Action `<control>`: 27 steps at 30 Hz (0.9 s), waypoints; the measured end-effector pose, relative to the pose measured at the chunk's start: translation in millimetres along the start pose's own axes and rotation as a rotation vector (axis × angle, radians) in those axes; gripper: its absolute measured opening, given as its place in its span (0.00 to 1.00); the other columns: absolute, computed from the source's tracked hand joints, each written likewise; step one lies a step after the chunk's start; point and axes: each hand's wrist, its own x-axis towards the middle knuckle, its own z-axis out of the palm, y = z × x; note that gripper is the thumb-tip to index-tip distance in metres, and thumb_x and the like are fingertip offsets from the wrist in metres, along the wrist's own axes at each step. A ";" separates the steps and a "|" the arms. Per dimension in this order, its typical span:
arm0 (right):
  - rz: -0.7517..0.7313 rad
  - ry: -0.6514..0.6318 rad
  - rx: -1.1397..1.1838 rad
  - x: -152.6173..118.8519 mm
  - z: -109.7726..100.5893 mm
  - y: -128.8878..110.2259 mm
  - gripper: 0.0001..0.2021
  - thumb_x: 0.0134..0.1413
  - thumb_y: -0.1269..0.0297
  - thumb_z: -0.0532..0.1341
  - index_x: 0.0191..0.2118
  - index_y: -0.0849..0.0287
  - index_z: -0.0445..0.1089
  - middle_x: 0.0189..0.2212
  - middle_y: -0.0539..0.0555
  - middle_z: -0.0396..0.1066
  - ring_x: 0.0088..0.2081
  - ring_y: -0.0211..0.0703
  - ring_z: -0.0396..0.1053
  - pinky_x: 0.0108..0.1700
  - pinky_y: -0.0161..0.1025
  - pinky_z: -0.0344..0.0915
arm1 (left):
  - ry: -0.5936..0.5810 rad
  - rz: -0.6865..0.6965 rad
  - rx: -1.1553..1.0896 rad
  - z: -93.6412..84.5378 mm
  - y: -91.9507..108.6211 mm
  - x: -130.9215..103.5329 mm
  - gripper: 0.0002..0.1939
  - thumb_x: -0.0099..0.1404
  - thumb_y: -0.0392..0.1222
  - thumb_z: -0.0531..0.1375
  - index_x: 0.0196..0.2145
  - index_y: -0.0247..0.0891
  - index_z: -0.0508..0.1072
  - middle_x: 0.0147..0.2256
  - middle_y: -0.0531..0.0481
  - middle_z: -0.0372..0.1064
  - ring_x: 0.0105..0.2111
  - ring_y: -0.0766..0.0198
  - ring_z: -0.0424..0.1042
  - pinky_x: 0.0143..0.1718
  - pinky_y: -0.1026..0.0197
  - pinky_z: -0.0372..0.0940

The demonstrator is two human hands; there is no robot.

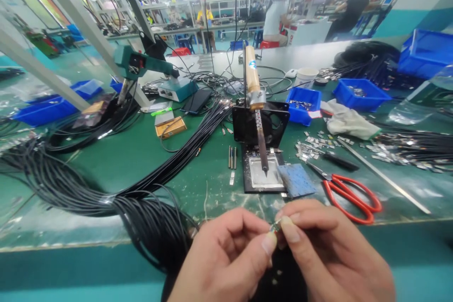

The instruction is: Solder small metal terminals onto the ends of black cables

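Observation:
A small metal connector piece (275,226) with coloured wire ends is pinched between my two hands in front of the bench edge. My left hand (231,255) grips its left side between thumb and forefinger. On the other side, the thumb and fingertips of my right hand (331,247) close on the same piece. Beyond my hands, a soldering iron (260,139) with a wooden handle points down over a metal tray (257,180). A blue sponge (297,180) lies right of the tray. The cable end at the connector is mostly hidden by my fingers.
Red-handled scissors (350,196) lie right of the sponge. A thick bundle of black cables (148,217) hangs over the edge at left. Blue bins (359,96), loose metal connectors (313,144), a white glove (350,120) and a black fan (276,125) stand farther back. People sit in the background.

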 end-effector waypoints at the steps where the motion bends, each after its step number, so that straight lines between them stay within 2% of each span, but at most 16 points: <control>1: 0.018 0.011 0.007 -1.0 0.2 -1.7 0.07 0.61 0.76 0.64 0.39 0.55 0.73 0.36 0.50 0.77 0.35 0.35 0.79 0.37 0.25 0.76 | -0.006 0.004 -0.004 -0.3 -0.5 -1.4 0.18 0.60 0.53 0.72 0.32 0.36 0.76 0.23 0.56 0.67 0.15 0.77 0.54 0.14 0.72 0.46; 10: 0.173 0.075 0.094 -13.1 11.6 -15.6 0.04 0.61 0.71 0.65 0.36 0.53 0.73 0.33 0.47 0.76 0.30 0.32 0.76 0.34 0.24 0.73 | -0.058 -0.011 -0.012 -4.0 -1.8 -12.7 0.15 0.65 0.51 0.69 0.34 0.35 0.76 0.25 0.54 0.69 0.15 0.78 0.56 0.14 0.74 0.47; 13: 0.174 0.055 0.046 -15.0 0.9 -13.8 0.04 0.62 0.69 0.65 0.37 0.51 0.73 0.33 0.46 0.76 0.30 0.33 0.77 0.34 0.25 0.73 | -0.072 -0.004 0.070 -7.5 -8.5 -10.8 0.15 0.67 0.53 0.66 0.35 0.36 0.75 0.26 0.54 0.71 0.15 0.77 0.58 0.14 0.73 0.52; 15: 0.171 0.044 -0.068 -10.8 -16.5 -6.8 0.02 0.63 0.65 0.65 0.39 0.51 0.72 0.32 0.46 0.77 0.29 0.34 0.77 0.33 0.26 0.74 | -0.128 0.036 0.275 -10.4 -21.0 -4.1 0.15 0.70 0.53 0.62 0.39 0.37 0.76 0.29 0.51 0.74 0.18 0.72 0.65 0.19 0.70 0.62; 17: 0.209 0.038 -0.314 -0.8 -38.0 4.3 0.04 0.64 0.58 0.64 0.39 0.51 0.72 0.25 0.45 0.74 0.25 0.35 0.75 0.29 0.26 0.71 | -0.222 0.155 0.664 -14.2 -40.8 6.5 0.14 0.71 0.50 0.60 0.44 0.38 0.78 0.34 0.47 0.79 0.28 0.64 0.75 0.30 0.65 0.71; 18: 0.239 0.081 -0.431 6.0 -48.3 10.5 0.09 0.64 0.53 0.63 0.39 0.52 0.70 0.25 0.46 0.74 0.24 0.35 0.73 0.26 0.28 0.69 | -0.267 0.232 0.898 -16.9 -52.7 12.6 0.13 0.71 0.47 0.60 0.47 0.41 0.79 0.40 0.47 0.81 0.37 0.61 0.78 0.40 0.62 0.72; 19: 0.280 0.069 -0.512 13.6 -57.4 16.8 0.12 0.64 0.49 0.62 0.39 0.52 0.69 0.26 0.48 0.73 0.24 0.37 0.72 0.25 0.31 0.68 | -0.298 0.247 1.002 -20.5 -65.1 18.7 0.13 0.67 0.43 0.63 0.48 0.41 0.79 0.43 0.46 0.82 0.41 0.57 0.79 0.46 0.59 0.72; 21: 0.353 -0.019 -0.644 29.4 -70.0 28.0 0.15 0.63 0.46 0.59 0.38 0.53 0.67 0.21 0.45 0.66 0.22 0.39 0.66 0.23 0.34 0.63 | -0.298 0.223 1.141 -31.5 -88.9 28.9 0.14 0.62 0.37 0.65 0.47 0.38 0.80 0.46 0.40 0.82 0.47 0.48 0.78 0.53 0.49 0.69; 23: 0.383 -0.090 -0.700 43.5 -74.5 37.0 0.14 0.61 0.46 0.60 0.35 0.52 0.68 0.17 0.42 0.56 0.19 0.39 0.59 0.21 0.36 0.56 | -0.238 0.169 1.281 -47.5 -107.7 35.1 0.13 0.61 0.31 0.60 0.43 0.33 0.80 0.44 0.32 0.81 0.46 0.38 0.78 0.53 0.36 0.67; 24: 0.391 -0.119 -0.723 49.4 -74.3 40.9 0.13 0.60 0.47 0.60 0.34 0.52 0.69 0.16 0.42 0.54 0.19 0.40 0.58 0.22 0.37 0.54 | -0.207 0.143 1.338 -56.5 -114.6 36.7 0.13 0.61 0.29 0.58 0.41 0.29 0.80 0.42 0.27 0.80 0.45 0.35 0.78 0.50 0.32 0.67; 27: 0.414 -0.209 -0.803 61.9 -68.7 51.1 0.11 0.59 0.52 0.61 0.31 0.52 0.73 0.17 0.46 0.63 0.21 0.43 0.62 0.27 0.39 0.54 | -0.159 0.129 1.430 -79.7 -126.7 38.1 0.16 0.64 0.28 0.54 0.43 0.28 0.80 0.43 0.26 0.79 0.45 0.35 0.78 0.49 0.34 0.68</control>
